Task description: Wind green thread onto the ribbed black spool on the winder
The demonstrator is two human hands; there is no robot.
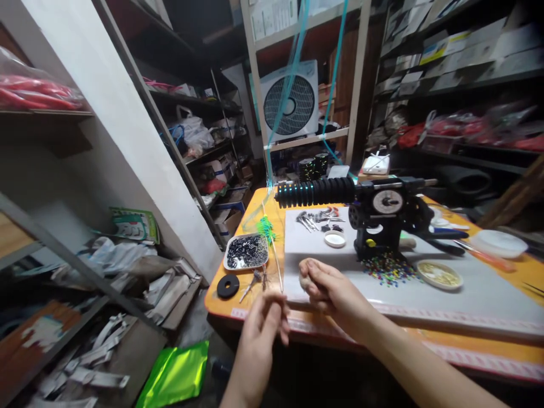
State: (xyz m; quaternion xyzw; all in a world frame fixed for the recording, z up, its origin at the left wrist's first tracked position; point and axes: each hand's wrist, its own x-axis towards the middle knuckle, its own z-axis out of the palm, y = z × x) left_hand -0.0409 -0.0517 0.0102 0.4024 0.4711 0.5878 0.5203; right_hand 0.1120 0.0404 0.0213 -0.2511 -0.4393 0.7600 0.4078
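Note:
My left hand hovers at the front edge of the orange table, fingers pinched on a thin pale line that runs up to a green feathery lure. My right hand rests on the white mat, fingers curled shut; whether it pinches the same line I cannot tell. Just beyond stands a black winding machine with a ribbed black roller. Teal cords hang down from above to the roller's left end.
A tray of dark beads, a black ring, coloured beads, a small white cap, a yellow-filled dish and hooks lie on the table. A fan and cluttered shelves surround it.

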